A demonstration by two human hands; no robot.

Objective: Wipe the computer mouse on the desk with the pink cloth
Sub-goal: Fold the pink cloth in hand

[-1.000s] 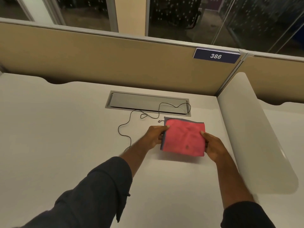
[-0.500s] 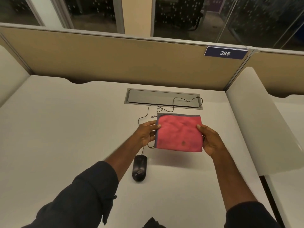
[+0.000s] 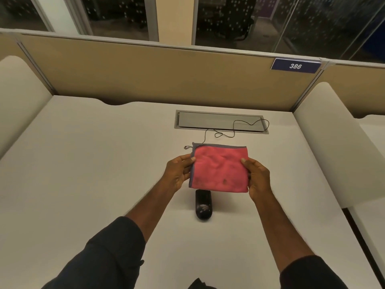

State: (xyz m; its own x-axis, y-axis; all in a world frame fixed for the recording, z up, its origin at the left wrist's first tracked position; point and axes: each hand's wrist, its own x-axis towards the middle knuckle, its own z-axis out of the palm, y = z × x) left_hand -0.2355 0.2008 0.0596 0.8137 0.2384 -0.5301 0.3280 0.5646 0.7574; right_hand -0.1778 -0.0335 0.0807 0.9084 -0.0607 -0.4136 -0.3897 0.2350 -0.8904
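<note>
- Gripping the folded pink cloth (image 3: 220, 168) at opposite side edges, the left hand (image 3: 178, 171) and right hand (image 3: 258, 177) pinch it between thumb and fingers, stretched flat above the worktop (image 3: 104, 174).
- Cloth: soft, light and limp; likely best bunched in one hand for wiping.
- Mouse (image 3: 203, 207): black, on the worktop just below the cloth, partly hidden by it, apparently smudged on top; probably light and slippery, so steady its sides.
- Cable (image 3: 233, 130): runs toward the recessed tray (image 3: 220, 121).
</note>
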